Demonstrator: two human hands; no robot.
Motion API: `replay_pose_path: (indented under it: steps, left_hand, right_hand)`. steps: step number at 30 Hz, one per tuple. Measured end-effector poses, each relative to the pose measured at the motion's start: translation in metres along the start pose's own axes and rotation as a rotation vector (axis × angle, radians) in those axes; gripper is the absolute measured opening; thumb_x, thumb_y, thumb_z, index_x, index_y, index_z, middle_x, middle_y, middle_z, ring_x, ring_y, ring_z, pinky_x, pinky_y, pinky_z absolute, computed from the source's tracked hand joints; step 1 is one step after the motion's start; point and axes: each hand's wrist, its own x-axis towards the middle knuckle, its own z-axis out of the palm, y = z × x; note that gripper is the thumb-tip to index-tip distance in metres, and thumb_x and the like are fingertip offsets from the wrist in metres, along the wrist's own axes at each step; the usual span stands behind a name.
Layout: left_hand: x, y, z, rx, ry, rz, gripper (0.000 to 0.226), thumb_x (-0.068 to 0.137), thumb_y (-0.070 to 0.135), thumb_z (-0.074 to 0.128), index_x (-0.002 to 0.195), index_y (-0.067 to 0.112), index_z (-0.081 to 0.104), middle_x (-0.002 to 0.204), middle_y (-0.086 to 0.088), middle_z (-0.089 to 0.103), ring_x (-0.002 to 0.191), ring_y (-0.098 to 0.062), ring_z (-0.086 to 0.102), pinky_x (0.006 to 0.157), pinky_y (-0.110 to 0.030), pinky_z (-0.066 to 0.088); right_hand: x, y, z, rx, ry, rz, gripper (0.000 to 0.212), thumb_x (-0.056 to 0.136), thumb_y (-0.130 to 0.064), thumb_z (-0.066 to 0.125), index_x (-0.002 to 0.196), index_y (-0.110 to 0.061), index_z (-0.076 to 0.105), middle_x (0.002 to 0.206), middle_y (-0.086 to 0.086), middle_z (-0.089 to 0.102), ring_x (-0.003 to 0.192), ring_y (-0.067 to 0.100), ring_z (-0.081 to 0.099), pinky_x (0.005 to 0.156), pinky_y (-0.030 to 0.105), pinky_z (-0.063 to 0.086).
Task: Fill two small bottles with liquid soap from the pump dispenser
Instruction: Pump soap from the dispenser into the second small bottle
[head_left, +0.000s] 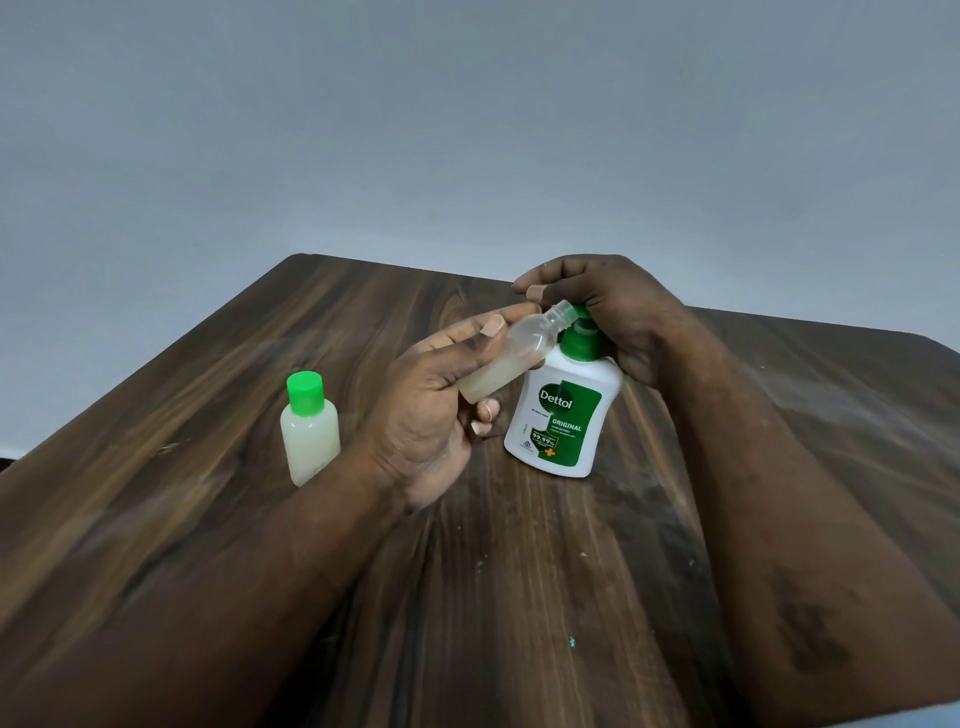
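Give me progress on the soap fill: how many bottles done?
One looks done: the capped bottle stands on the table, full of pale soap, green cap on. The second is in hand: the left hand holds the open bottle tilted, its neck at the dispenser nozzle, while the right hand covers the pump. It looks partly filled. Left: top it up and cap it; its cap is not visible.

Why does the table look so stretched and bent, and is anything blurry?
Head view: the wide-angle lens bows the table edges and stretches the forearms; light is soft and even, with a faint sheen on the wood; the dispenser label's small print is too blurred to read.
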Motion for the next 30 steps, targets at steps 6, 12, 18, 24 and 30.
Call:
replay_pose_path:
  steps: [6,12,18,24,30]
  left_hand:
    - [-0.0007,-0.0003,-0.0003,0.013,-0.012,0.006,0.040,0.102,0.028,0.058,0.135,0.008,0.067,0.114,-0.017,0.069,0.050,-0.006,0.042,0.045,-0.019,0.032]
    - [-0.0012,0.0016,0.0015,0.001,-0.022,0.009,0.040,0.103,0.027,0.057,0.136,0.008,0.066,0.112,-0.015,0.072,0.052,-0.007,0.041,0.045,-0.019,0.032]
    - [-0.0009,-0.0001,-0.0006,0.015,-0.007,-0.003,0.041,0.101,0.027,0.059,0.136,0.007,0.066,0.120,-0.017,0.069,0.051,-0.007,0.040,0.044,-0.018,0.034]
    - [-0.0013,0.0011,0.0012,0.007,-0.014,0.008,0.040,0.103,0.027,0.056,0.136,0.008,0.067,0.117,-0.017,0.071,0.050,-0.006,0.040,0.045,-0.019,0.031]
    - [0.0004,-0.0006,-0.0008,0.015,-0.023,0.018,0.040,0.102,0.029,0.058,0.136,0.008,0.067,0.114,-0.015,0.071,0.051,-0.006,0.041,0.046,-0.020,0.030]
  right_hand:
    - [-0.0012,-0.0043,-0.0022,-0.013,-0.001,-0.029,0.015,0.093,0.003,0.064,0.098,-0.005,0.076,0.106,0.025,0.075,0.089,0.027,0.068,0.082,0.037,0.057]
    - [0.0015,-0.0061,-0.0049,-0.044,0.011,-0.057,0.017,0.094,0.001,0.066,0.108,0.001,0.075,0.091,0.017,0.075,0.079,0.020,0.071,0.066,0.028,0.057]
    - [0.0001,-0.0002,0.0002,-0.002,0.004,-0.013,0.021,0.093,0.008,0.060,0.097,-0.006,0.076,0.092,0.010,0.075,0.074,0.016,0.067,0.063,0.025,0.056]
    - [0.0016,-0.0049,-0.0053,-0.067,0.018,-0.053,0.012,0.093,-0.002,0.069,0.103,-0.004,0.077,0.086,0.009,0.076,0.073,0.015,0.069,0.065,0.026,0.055]
    - [0.0007,-0.0066,-0.0031,-0.032,0.000,-0.035,0.014,0.095,0.001,0.066,0.103,-0.003,0.076,0.078,0.004,0.072,0.063,0.010,0.065,0.055,0.022,0.053]
